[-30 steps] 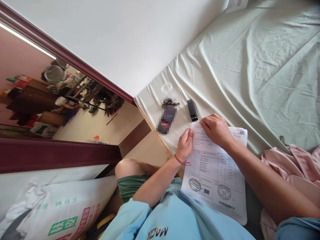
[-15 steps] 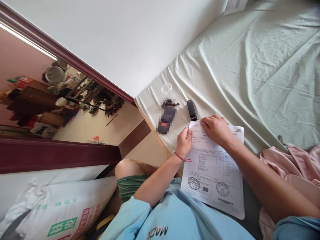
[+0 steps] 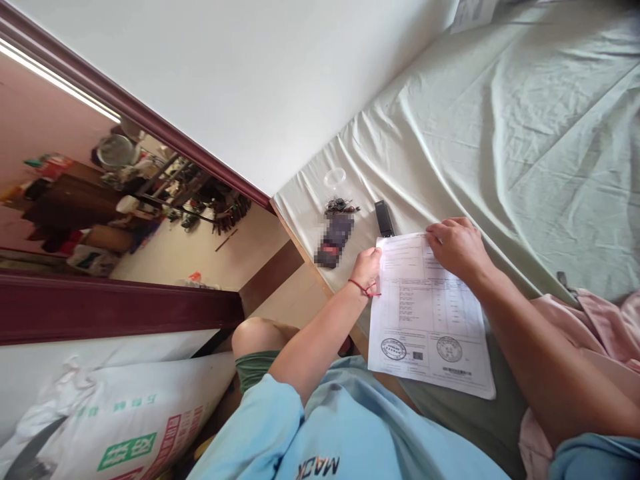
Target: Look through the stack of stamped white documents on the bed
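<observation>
Printed paper sheets (image 3: 425,313), with a table of text, two round-cornered stamps and a barcode near the lower edge, lie over the front of the bed. My left hand (image 3: 367,267), with a red cord on its wrist, is closed on their upper left edge. At the top edge, my right hand (image 3: 460,245) pinches the sheets right of the middle, its fingers bent. Just beyond the top left corner is a small black oblong object (image 3: 384,217), its near end meeting the paper. Whether the sheets are joined together cannot be seen.
Left of the black object are a blurred-out dark item (image 3: 336,241), a tangle of dark cords or keys (image 3: 341,206) and a clear round lid (image 3: 335,177) on the pale green sheet (image 3: 450,147). Pink cloth (image 3: 600,333) lies right; a white sack (image 3: 135,413) stands lower left.
The papers have moved away from my body, toward the black object, and now cover its near end. My right hand has slid rightward along the top edge; my left hand moved slightly up with the sheets.
</observation>
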The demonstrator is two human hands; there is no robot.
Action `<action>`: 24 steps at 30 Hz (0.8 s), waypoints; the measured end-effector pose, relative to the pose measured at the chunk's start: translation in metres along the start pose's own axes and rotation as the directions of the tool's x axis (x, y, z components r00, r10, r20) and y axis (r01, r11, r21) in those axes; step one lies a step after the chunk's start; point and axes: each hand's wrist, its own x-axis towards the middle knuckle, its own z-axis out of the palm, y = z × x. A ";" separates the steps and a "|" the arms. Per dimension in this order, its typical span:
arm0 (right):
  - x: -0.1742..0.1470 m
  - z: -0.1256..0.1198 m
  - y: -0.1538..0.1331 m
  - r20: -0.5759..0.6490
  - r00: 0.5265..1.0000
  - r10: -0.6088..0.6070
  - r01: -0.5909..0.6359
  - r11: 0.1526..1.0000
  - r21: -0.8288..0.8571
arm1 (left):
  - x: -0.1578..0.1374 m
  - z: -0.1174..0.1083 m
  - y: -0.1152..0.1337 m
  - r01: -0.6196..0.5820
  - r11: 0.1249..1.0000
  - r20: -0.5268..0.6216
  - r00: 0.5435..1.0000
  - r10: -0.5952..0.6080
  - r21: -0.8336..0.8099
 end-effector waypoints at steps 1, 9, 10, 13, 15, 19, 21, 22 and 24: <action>0.000 -0.001 0.001 0.004 1.000 0.008 -0.008 1.000 0.002 | 0.001 0.002 0.001 -0.004 1.000 -0.001 1.000 0.004 -0.010; 0.002 -0.015 0.001 -0.010 0.977 0.211 -0.210 0.975 0.067 | 0.008 0.009 -0.001 0.036 0.993 -0.049 0.998 -0.042 -0.112; 0.003 -0.018 0.002 -0.010 0.968 0.250 -0.248 0.964 0.094 | 0.009 0.009 -0.001 0.041 0.989 -0.051 0.997 -0.049 -0.139; 0.006 -0.027 0.009 -0.019 0.937 0.349 -0.341 0.925 0.168 | 0.009 0.009 -0.001 0.064 0.974 -0.070 0.994 -0.081 -0.216; 0.009 -0.033 0.015 0.000 0.917 0.399 -0.390 0.897 0.207 | 0.010 0.009 -0.001 0.081 0.964 -0.083 0.991 -0.105 -0.254; 0.013 -0.043 0.024 0.096 0.890 0.445 -0.455 0.865 0.212 | 0.009 0.009 0.000 0.099 0.951 -0.087 0.988 -0.129 -0.294; 0.013 -0.044 0.026 0.146 0.872 0.467 -0.488 0.849 0.204 | 0.009 0.009 0.001 0.100 0.951 -0.092 0.987 -0.132 -0.292; 0.013 -0.044 0.027 0.171 0.864 0.474 -0.502 0.839 0.212 | 0.009 0.009 0.001 0.098 0.952 -0.096 0.987 -0.130 -0.289; 0.013 -0.042 0.027 0.205 0.852 0.481 -0.522 0.812 0.262 | 0.009 0.010 0.001 0.091 0.956 -0.109 0.986 -0.126 -0.279</action>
